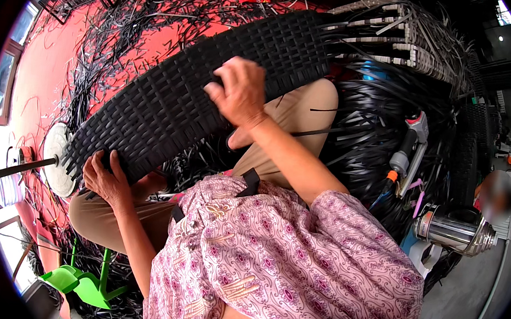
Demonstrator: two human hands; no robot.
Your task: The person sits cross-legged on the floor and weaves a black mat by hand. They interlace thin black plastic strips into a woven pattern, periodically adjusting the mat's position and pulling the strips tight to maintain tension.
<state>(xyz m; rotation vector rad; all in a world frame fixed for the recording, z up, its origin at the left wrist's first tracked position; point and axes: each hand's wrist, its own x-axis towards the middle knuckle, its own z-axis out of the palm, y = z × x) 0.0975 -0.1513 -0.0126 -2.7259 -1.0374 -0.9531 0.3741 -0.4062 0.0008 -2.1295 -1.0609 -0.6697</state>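
Observation:
A long, curved panel woven from flat black plastic strips lies across my bent legs, rising from lower left to upper right. At its near left corner my left hand grips the edge, with some fingertips on the weave and the underside hidden. Over the middle of the panel's near edge is my right hand, slightly blurred. Its fingers are bent and its thumb stands apart, with nothing visible between them. Loose black strips spread from the panel's right end past my knee.
A woven grey-white frame stands at the upper right. A pneumatic tool lies on the strips, with a metal flask nearer. Bright green plastic seat sits lower left. A dark rod and a pale round disc adjoin the panel's left end.

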